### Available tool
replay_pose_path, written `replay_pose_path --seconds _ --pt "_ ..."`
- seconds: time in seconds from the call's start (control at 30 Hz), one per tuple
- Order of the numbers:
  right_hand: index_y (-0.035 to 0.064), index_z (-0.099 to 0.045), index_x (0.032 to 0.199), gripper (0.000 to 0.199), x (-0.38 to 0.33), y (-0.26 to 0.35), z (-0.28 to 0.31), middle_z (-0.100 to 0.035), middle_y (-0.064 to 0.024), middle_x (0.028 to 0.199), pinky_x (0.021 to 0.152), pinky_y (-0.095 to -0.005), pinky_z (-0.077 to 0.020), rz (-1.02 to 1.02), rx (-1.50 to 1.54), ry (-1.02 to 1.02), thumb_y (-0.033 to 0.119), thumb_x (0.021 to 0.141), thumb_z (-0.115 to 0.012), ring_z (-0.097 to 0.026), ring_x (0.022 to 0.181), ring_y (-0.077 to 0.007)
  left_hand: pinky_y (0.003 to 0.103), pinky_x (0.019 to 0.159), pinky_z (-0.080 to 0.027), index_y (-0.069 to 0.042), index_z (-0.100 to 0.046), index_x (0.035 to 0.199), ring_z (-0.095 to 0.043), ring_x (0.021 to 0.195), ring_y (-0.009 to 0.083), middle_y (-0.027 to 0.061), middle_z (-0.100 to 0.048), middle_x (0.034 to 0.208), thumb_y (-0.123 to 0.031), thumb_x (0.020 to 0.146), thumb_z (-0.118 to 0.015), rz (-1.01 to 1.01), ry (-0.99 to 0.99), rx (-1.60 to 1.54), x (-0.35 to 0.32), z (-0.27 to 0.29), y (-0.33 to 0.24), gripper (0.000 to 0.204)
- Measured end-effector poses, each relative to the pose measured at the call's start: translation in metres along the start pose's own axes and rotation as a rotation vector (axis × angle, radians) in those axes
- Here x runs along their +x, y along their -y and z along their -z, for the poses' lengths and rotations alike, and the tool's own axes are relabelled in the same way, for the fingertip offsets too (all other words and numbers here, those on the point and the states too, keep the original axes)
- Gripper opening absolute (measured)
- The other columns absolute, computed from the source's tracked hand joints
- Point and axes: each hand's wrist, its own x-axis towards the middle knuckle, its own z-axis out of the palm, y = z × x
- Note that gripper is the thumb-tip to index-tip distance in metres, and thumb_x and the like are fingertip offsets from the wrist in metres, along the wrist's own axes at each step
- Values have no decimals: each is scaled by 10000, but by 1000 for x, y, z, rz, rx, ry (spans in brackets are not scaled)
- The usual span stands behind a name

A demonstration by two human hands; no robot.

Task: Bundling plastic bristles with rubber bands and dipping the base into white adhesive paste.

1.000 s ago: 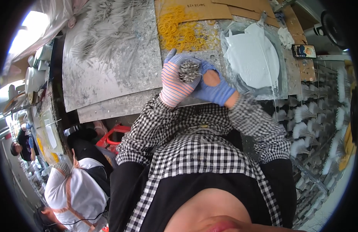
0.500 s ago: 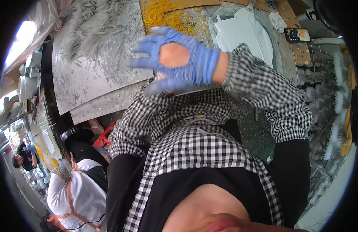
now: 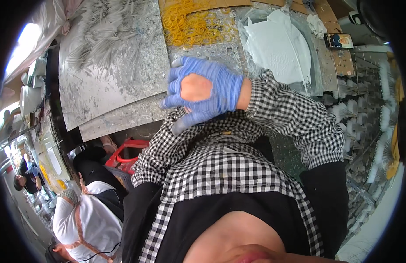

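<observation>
Head view: right hand [image 3: 206,91], in a blue glove with an opening over the back, is spread wide, back up, thumb apart, in front of the left hand [image 3: 187,109]. Left hand mostly hidden; can't tell whether it grips anything. Yellow rings [image 3: 185,27] lie heaped beyond the hands on the grey worktop [image 3: 119,94]. Thin bristles [image 3: 104,39] farther left; white paste [image 3: 279,48], then phone [image 3: 338,40], to the right.

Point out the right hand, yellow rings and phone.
Right hand [image 3: 203,90], head view: back of the hand.
Yellow rings [image 3: 180,25], head view: middle of the pile.
Phone [image 3: 339,41], head view: middle of the screen.
</observation>
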Motion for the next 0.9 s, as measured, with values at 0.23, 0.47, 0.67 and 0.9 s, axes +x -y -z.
replay_pose_path --seconds 0.23,0.47,0.67,0.9 --pt "184 -714 1198 718 17 26 34 -713 -96 984 928 -433 -514 203 15 -427 779 848 -516 -646 1003 -259 453 1006 -465 -53 -643 1106 -668 903 260 114 -696 1025 -225 779 -781 -34 69 82 -1 -26 42 394" --pt "137 -695 1230 511 14 2 2 -706 -103 1125 930 -421 -545 -57 571 -326 540 920 -639 -664 1071 -236 437 965 -493 -39 -646 1113 -661 926 241 112 -696 1039 -223 823 -754 218 24 -231 22 -14 19 359" --pt "46 -686 1155 251 -73 -7 31 -722 -66 1051 901 -289 -555 -415 583 -673 201 958 -664 -683 1004 -162 501 1013 -487 -49 -672 1127 -632 1096 305 143 -693 1133 -307 901 -636 1090 -479 -2069 26 42 -18 344" --pt "57 -733 973 156 -105 72 -32 -684 -55 878 727 -313 -548 -370 617 -690 195 899 -723 -665 817 -192 504 1043 -468 -55 -664 1184 -626 1129 313 148 -687 1193 -279 912 -607 1059 -691 -2085 -37 35 -25 357"
